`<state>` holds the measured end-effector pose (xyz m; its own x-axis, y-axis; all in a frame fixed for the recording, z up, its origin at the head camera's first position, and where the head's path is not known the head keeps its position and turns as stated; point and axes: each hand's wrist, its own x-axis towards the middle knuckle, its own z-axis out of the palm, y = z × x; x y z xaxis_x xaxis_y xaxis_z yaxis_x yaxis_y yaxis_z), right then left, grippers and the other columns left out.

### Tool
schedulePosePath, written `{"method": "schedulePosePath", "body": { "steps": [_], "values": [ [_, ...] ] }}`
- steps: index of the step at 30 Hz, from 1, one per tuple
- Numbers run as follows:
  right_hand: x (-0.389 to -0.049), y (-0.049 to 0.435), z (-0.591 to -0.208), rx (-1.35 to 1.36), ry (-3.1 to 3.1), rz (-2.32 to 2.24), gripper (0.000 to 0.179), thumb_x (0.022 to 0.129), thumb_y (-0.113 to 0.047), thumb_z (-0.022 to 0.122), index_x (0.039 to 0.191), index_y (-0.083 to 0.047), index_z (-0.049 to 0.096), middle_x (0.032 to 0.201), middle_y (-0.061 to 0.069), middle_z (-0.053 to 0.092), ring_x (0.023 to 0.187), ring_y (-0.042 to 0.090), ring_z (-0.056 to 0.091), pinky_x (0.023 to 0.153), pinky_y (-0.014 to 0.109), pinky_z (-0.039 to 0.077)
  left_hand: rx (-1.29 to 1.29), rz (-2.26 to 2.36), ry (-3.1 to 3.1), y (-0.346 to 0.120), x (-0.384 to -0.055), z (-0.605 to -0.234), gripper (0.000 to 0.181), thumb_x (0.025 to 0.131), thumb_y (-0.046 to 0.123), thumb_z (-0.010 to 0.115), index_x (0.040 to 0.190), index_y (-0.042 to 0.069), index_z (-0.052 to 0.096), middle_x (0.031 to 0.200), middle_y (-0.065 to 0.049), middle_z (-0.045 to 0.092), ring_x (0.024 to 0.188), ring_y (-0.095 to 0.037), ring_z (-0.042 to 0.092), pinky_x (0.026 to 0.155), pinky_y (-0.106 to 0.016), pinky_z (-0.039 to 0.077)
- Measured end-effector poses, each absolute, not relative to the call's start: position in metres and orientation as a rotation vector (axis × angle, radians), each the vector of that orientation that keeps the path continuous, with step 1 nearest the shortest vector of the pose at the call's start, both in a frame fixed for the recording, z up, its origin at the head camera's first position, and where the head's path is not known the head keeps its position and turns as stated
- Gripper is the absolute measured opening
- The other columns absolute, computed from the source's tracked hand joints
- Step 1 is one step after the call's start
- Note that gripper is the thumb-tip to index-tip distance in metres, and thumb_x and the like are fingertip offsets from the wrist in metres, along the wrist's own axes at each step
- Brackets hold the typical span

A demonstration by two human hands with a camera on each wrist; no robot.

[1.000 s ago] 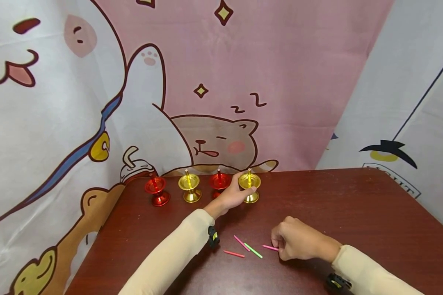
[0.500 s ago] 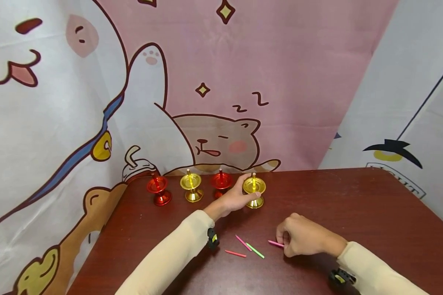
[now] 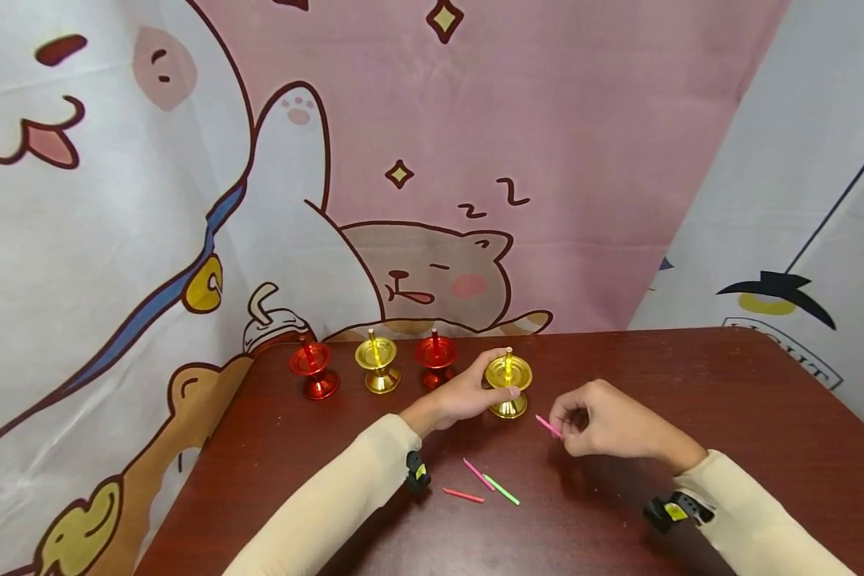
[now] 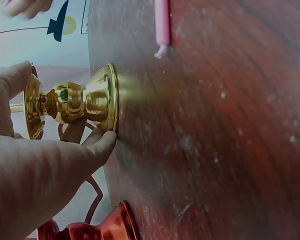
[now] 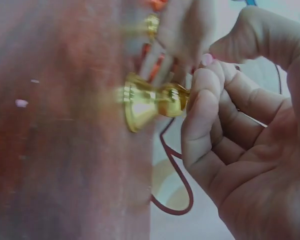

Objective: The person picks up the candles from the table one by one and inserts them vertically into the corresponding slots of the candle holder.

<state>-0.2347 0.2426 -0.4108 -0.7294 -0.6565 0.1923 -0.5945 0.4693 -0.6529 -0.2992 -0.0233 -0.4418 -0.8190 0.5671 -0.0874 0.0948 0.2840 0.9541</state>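
Note:
My left hand (image 3: pixel 464 394) grips a shiny gold candle holder (image 3: pixel 509 404), a footed dish with a thin upright post. In the left wrist view, one digit lies at the dish rim and other fingers lie along the stem and flared base (image 4: pixel 97 100). To its right, my right hand (image 3: pixel 612 424) pinches a thin pink candle (image 3: pixel 547 426) between thumb and fingertips, above the table. The candle points toward the gold holder but is apart from it. Only the candle's pink end (image 5: pixel 207 59) shows in the right wrist view.
Left of the held one stand a red holder (image 3: pixel 436 352), a gold holder (image 3: pixel 376 354) and another red holder (image 3: pixel 310 360). A pink candle (image 3: pixel 478 474), a green candle (image 3: pixel 502 489) and a red candle (image 3: pixel 463 495) lie on the brown table (image 3: pixel 691 416). A cartoon cloth (image 3: pixel 583 160) hangs behind.
My left hand has brought the gold holder nearer and slightly right. The right hand has lifted the pink candle and moved it forward and right, close to the holder.

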Motion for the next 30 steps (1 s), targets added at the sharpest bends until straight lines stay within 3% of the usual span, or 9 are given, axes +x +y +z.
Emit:
{"method": "schedulePosePath", "body": {
  "steps": [18,30],
  "values": [
    [-0.258,0.238,-0.394,-0.782,2.773,-1.477,0.013,0.086,0.002,0.077,0.092,-0.009,0.076,0.087,-0.002,0.072,0.080,0.016,0.067,0.071,0.027,0.056,0.636,1.557,2.079,-0.005,-0.290,-0.443,0.074,0.104,0.017,0.077,0.167,0.017,0.038,0.141,-0.007,0.060,0.127,-0.019,0.062,0.111,-0.035,0.050],
    [-0.269,0.225,-0.396,-0.698,2.890,-1.704,0.005,0.092,-0.001,0.083,0.093,-0.004,0.079,0.082,0.001,0.074,0.074,0.012,0.067,0.066,0.021,0.054,0.648,1.513,2.129,0.000,-0.283,-0.441,0.074,0.104,0.020,0.077,0.167,0.019,0.037,0.143,-0.006,0.060,0.131,-0.018,0.060,0.114,-0.034,0.046]
  ]
}}
